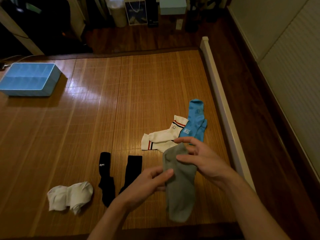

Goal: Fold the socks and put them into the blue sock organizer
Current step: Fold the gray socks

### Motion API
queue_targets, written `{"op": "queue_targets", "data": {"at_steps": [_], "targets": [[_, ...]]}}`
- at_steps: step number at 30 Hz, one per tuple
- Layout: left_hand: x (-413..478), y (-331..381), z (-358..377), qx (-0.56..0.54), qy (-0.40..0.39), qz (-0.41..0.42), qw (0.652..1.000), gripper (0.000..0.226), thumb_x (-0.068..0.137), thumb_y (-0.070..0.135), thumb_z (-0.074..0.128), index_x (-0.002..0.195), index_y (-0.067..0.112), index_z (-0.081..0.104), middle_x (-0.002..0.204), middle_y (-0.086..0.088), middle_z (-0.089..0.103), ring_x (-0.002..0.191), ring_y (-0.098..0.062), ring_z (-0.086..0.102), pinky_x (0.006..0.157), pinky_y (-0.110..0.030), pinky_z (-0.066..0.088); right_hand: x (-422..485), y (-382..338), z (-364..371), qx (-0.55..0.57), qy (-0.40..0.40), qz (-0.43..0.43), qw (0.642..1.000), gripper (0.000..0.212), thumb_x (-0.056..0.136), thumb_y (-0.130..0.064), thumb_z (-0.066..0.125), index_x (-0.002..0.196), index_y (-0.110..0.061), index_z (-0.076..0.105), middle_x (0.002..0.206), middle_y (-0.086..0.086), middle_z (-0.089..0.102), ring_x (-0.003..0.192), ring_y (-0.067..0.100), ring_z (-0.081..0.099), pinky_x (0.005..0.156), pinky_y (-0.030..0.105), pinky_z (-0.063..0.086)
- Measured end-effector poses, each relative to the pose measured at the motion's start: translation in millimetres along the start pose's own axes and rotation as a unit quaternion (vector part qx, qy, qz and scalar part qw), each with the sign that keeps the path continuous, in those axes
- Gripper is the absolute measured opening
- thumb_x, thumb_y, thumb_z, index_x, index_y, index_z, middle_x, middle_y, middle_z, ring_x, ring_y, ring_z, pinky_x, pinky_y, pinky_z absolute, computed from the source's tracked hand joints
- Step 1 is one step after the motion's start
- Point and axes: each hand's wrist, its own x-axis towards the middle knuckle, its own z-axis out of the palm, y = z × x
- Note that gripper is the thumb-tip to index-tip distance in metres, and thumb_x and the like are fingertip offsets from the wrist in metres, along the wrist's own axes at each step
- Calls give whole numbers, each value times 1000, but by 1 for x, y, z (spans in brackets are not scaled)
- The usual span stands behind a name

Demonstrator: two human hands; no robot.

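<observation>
- Holding the grey sock up over the near right part of the bamboo mat, we have both hands on it. The left hand pinches its left edge between thumb and fingers. The right hand takes the upper end, thumb across the front and fingers loosely curled behind.
- We judge it light, soft and limp: the lower end hangs free and will sag wherever it is unsupported. We cannot tell whether it is one sock or a layered pair.
- We think the best hold is at cuff and toe, bringing them together, then gripping the bundle whole.
- Just beyond the hands lie the white striped socks, touching the blue socks; the black socks and plain white socks lie to the left.
- The blue sock organizer sits far left, well apart; we see no socks in it.
</observation>
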Motion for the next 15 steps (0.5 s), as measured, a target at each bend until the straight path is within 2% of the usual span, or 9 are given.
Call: {"op": "queue_targets", "data": {"at_steps": [4,7,10,12,13,15], "targets": [[1,-7,8,-126,15,-5,992,38,91,36,67,126,19,69,127,-8,71,119,-27,68,90,-35,59,1,-5,-2,-48,-28,-4,998,40,88,-9,74,121,-30,65,112,0,76,107,16,72,91,38,60],[2,-10,9,-210,31,4,977,49,89,23,71,136,17,60,131,-15,69,121,-33,67,90,-43,60,5,-6,0,-39,-1,-12,999,38,84,-23,77,120,-25,67,107,0,78,103,18,73,91,40,60],[3,-11,8,-245,62,25,967,48,91,22,71,137,18,59,130,-17,69,120,-35,68,89,-44,61,6,-4,3,50,28,-3,998,68,71,-50,79,127,-16,65,102,-4,77,94,11,73,84,34,57],[3,-10,8,-269,73,38,960,43,94,25,68,136,20,61,131,-16,69,121,-35,67,90,-47,61,3,1,3,76,24,22,997,87,62,-57,87,134,-15,61,118,-1,73,100,9,71,84,30,55],[3,-9,9,-272,77,43,958,41,94,28,66,135,21,62,131,-15,70,122,-35,67,91,-48,60,-1,3,4,70,9,40,997,90,60,-55,87,135,-16,59,123,-1,72,102,10,71,83,27,55],[4,-9,10,-265,90,50,959,36,97,31,62,132,24,65,130,-13,70,121,-33,67,92,-49,59,-7,9,6,50,-37,73,995,75,65,-49,86,129,-17,64,118,-3,74,103,12,72,79,23,57]]}}
